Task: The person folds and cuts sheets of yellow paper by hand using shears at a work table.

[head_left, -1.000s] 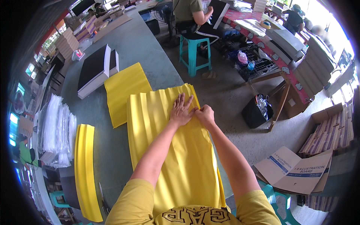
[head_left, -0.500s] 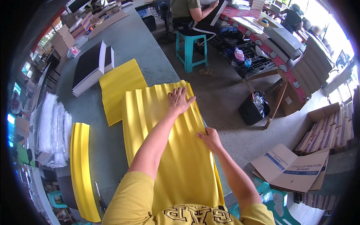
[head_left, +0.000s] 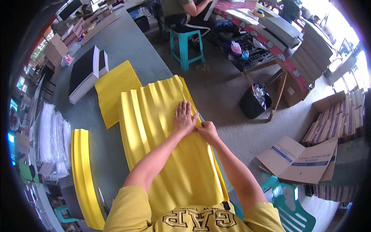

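Observation:
A thick layer of wavy yellow sheets (head_left: 154, 135) covers the near part of the table and reaches back from my body. My left hand (head_left: 185, 119) presses on it near the right edge, palm down, fingers stretched out. Just beside it is my right hand (head_left: 208, 132), closed at the sheets' right edge with the thumb pointing to the left hand. Whatever is inside its curled fingers is hidden. Behind the layer lies a flatter yellow sheet (head_left: 118, 92), and a curved yellow strip (head_left: 82, 174) stands apart on the left.
The grey table (head_left: 112, 154) holds white blocks with black tops (head_left: 85, 73) and stacked clear plastic sleeves (head_left: 54, 135). Right of its edge are a teal stool (head_left: 187, 48), a black bin (head_left: 253, 104), an opened carton (head_left: 301, 158) and a green chair (head_left: 291, 208). Another person sits farther back.
My left hand has slid along the sheets toward my body and now meets my right hand. The right hand stays at about the same place on the edge. The whole view has shifted slightly.

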{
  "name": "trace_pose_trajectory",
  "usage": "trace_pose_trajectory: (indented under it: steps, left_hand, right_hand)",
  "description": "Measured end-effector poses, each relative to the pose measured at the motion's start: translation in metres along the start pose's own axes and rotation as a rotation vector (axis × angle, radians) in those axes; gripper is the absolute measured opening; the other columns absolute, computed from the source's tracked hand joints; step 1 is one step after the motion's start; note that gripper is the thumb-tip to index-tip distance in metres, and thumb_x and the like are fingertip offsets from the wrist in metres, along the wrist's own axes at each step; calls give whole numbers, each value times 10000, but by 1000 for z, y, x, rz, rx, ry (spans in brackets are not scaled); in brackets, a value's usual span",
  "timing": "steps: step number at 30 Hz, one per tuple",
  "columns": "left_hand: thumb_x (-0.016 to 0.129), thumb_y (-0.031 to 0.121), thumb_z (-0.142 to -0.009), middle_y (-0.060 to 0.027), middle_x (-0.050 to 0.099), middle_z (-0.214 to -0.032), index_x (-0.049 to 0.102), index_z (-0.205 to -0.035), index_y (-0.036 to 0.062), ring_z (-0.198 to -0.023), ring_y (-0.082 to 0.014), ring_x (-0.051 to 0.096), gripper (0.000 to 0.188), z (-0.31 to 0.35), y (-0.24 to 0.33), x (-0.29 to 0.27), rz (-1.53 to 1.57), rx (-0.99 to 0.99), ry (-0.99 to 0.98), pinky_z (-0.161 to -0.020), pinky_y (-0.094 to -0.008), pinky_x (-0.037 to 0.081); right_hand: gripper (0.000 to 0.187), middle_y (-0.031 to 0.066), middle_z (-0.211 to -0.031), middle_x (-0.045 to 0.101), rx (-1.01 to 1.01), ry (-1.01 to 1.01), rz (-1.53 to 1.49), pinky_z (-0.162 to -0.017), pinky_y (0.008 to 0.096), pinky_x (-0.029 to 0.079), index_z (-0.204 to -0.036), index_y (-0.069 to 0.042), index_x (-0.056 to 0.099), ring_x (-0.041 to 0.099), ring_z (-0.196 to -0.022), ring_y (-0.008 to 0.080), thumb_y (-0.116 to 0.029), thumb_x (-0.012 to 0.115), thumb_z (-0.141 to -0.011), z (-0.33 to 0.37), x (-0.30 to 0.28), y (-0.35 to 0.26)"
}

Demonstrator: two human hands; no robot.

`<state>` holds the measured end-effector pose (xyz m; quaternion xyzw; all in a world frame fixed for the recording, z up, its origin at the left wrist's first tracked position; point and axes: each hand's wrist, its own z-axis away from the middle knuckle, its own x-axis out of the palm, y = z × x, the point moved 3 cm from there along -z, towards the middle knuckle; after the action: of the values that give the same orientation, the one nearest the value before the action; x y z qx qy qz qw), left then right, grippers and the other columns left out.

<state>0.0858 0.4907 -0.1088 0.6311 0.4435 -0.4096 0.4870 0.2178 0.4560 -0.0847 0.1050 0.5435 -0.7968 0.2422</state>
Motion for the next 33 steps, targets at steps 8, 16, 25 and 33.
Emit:
trace_pose_trajectory:
  steps: [8, 16, 25, 33]
  left_hand:
    - [223, 550, -874, -171, 148, -1427, 165, -1373, 39, -1327, -287, 131, 717, 14, 4, -11, -146, -29, -47, -1083, -411, 81]
    - [293, 537, -866, -182, 197, -1409, 219, -1354, 21, -1314, -297, 168, 713, 9, 8, -11, -131, 5, 8, -1076, -407, 117]
    - [239, 596, -855, -178, 164, -1420, 171, -1369, 31, -1321, -298, 143, 767, 10, 4, -13, -113, 8, -117, -1078, -404, 106]
    - [244, 641, -831, -202, 173, -1408, 184, -1369, 56, -1315, -314, 154, 797, 32, 22, -17, 10, 190, -119, -1075, -409, 131]
  right_hand:
    - [317, 124, -577, 546, 95, -164, 94, -515, 352, 409, -752, 36, 594, 503, -520, 171, -264, 685, -704, 144, -23, 81]
    - [214, 77, -640, 608, 385, -72, -320, -481, 265, 484, -815, 77, 604, 560, -526, 108, -137, 611, -811, 253, -37, 128]
    - [174, 65, -690, 587, 139, 24, -309, -599, 249, 523, -807, 67, 583, 591, -634, 117, -106, 591, -827, 265, -28, 154]
    - [201, 73, -749, 592, 127, -3, -472, -563, 243, 481, -820, 86, 592, 562, -643, 101, -109, 632, -796, 270, -17, 176]
